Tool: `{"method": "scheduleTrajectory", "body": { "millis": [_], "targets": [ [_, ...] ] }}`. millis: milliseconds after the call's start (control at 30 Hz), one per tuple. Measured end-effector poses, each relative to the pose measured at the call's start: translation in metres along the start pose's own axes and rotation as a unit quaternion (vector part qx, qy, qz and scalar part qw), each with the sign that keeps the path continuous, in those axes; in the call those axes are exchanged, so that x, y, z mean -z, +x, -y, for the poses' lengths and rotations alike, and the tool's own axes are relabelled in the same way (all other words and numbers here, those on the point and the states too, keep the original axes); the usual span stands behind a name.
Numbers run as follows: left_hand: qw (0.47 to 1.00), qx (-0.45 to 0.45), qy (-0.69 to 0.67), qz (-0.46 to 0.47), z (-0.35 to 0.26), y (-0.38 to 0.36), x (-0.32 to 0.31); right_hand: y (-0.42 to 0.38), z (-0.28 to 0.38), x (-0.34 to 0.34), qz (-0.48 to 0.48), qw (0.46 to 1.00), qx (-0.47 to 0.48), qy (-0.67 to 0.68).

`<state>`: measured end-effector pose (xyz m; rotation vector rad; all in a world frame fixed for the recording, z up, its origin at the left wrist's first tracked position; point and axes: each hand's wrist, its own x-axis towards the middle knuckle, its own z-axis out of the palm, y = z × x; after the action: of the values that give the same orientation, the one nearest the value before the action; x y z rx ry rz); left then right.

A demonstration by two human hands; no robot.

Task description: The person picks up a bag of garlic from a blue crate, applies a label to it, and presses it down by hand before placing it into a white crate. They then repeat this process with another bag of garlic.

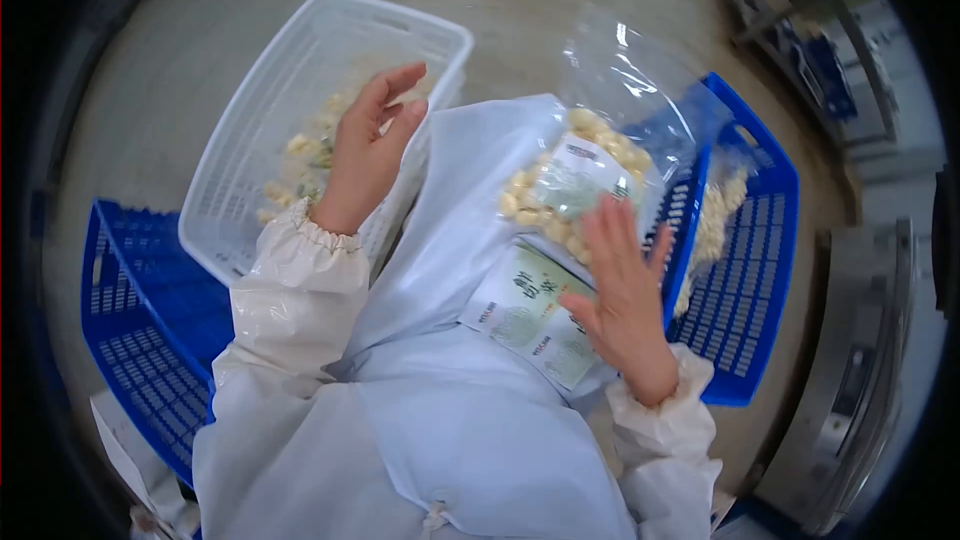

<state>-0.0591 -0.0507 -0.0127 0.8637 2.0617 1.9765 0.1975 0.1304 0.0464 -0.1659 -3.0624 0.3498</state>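
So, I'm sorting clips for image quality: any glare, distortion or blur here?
Head view: strong fisheye bending with black corners; bright glare on the clear bag above the right hand; the left hand and white basket are evenly lit; the edges look soft.

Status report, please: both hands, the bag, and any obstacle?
Left hand open, over white basket, holding nothing. Right hand flat against clear bag of pale pieces on the lap. Blue crate directly behind the bag.

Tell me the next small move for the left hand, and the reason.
Probably dip the left hand into the white basket for more pale pieces: it hovers open and empty over them, while the right hand steadies the part-filled clear bag on the lap.
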Motion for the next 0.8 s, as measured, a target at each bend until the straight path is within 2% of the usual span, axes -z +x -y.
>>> {"method": "scheduleTrajectory", "body": {
  "millis": [33, 133, 200, 300, 400, 433, 533, 600, 700, 800],
  "targets": [
    [0.999, -0.026, -0.019, -0.001, -0.016, 0.006, -0.008, 0.01, 0.006, -0.005, 0.006, 1.0, 0.013, -0.013],
    [0.993, -0.09, -0.028, 0.076, -0.054, 0.024, -0.046, 0.032, 0.012, -0.027, 0.029, 0.997, 0.059, -0.036],
    [0.981, -0.158, 0.028, 0.105, -0.078, 0.033, -0.076, 0.028, 0.019, -0.037, 0.044, 0.996, 0.078, -0.029],
    [0.95, -0.26, 0.115, 0.128, -0.086, 0.054, -0.122, 0.011, 0.018, -0.028, 0.043, 0.993, 0.094, 0.063],
    [0.91, -0.325, 0.214, 0.144, -0.089, 0.075, -0.158, -0.002, 0.013, -0.016, -0.031, 0.999, 0.01, 0.044],
    [0.894, -0.342, 0.244, 0.154, -0.09, 0.082, -0.171, -0.008, 0.004, -0.018, -0.021, 0.999, -0.012, 0.039],
    [0.856, -0.309, 0.35, 0.223, -0.088, 0.103, -0.193, -0.017, -0.012, -0.029, 0.001, 0.998, -0.058, 0.037],
    [0.854, -0.237, 0.382, 0.262, -0.09, 0.111, -0.201, -0.027, -0.011, -0.025, 0.009, 0.996, -0.064, 0.056],
    [0.841, -0.194, 0.431, 0.263, -0.072, 0.121, -0.217, -0.031, 0.001, -0.011, -0.001, 0.992, -0.078, 0.098],
    [0.82, -0.202, 0.434, 0.313, -0.074, 0.128, -0.217, -0.039, 0.004, -0.011, -0.012, 0.992, -0.08, 0.095]
  ]
}}
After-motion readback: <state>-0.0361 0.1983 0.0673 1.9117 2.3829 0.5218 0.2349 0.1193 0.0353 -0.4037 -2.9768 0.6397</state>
